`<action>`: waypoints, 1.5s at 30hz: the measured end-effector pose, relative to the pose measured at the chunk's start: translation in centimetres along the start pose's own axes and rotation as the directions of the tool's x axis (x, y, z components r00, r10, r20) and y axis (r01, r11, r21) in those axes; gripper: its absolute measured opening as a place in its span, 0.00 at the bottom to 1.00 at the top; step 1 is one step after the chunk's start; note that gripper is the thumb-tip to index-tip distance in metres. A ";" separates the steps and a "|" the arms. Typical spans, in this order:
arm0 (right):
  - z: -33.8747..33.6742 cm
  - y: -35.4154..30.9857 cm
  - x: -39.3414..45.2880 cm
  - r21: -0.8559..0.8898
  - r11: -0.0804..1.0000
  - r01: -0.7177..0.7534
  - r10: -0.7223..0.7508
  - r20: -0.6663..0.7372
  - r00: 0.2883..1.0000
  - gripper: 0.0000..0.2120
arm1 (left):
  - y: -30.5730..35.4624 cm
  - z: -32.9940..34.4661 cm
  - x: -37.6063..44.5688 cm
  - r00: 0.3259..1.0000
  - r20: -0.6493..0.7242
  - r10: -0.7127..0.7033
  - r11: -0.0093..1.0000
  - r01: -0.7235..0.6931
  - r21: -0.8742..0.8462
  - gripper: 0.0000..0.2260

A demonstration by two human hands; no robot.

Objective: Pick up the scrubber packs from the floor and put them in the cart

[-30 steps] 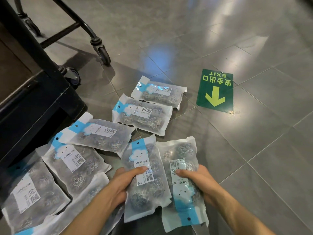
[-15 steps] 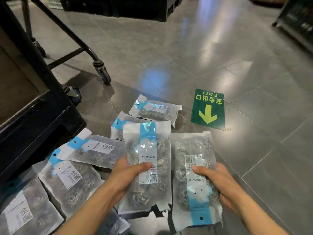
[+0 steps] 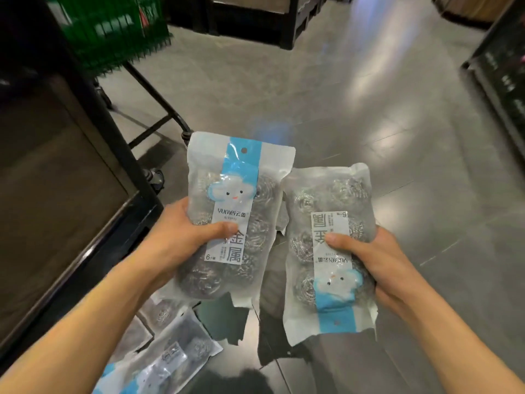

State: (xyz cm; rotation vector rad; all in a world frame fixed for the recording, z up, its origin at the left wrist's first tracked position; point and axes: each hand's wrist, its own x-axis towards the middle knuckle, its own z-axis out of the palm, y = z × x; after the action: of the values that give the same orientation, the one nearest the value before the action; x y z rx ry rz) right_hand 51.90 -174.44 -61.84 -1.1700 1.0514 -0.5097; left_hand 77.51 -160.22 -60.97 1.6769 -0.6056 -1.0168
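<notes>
I'm in a shop aisle: grey tiled floor point(image 3: 355, 115), dark display shelving point(image 3: 65, 194) on my left and more shelving point(image 3: 500, 81) on my right, green cart point(image 3: 113, 27) ahead, identical retail scrubber packs point(image 3: 159, 362) on the floor.

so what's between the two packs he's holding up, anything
Nothing sits between the left pack and the right pack; the head view shows only a narrow gap with the dark floor below it.

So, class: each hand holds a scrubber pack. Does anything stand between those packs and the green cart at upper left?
Nothing visible does. The left hand and right hand hold their packs up in open air before the cart; its opening is out of view.
</notes>
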 end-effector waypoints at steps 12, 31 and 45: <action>2.9 -46.1 -24.3 -0.022 0.996 0.091 -0.091 0.032 0.995 0.05 | 44.6 -6.8 -23.2 0.989 -0.069 0.131 0.991 -0.132 -0.017 0.14; 7.0 -61.1 -37.3 0.090 0.917 0.390 -0.393 0.018 0.919 0.19 | 60.0 -12.7 -33.2 0.904 -0.158 0.397 0.896 -0.419 -0.149 0.19; 10.3 -64.0 -33.7 0.057 0.913 0.403 -0.394 0.374 0.840 0.19 | 59.3 -13.6 -38.3 0.828 -0.420 0.373 0.879 -0.460 -0.127 0.18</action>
State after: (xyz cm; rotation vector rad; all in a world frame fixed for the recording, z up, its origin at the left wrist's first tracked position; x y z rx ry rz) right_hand 56.89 -165.31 10.46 -1.4513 0.4769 -0.5660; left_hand 74.58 -142.84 8.80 1.4024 -0.5418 -0.4003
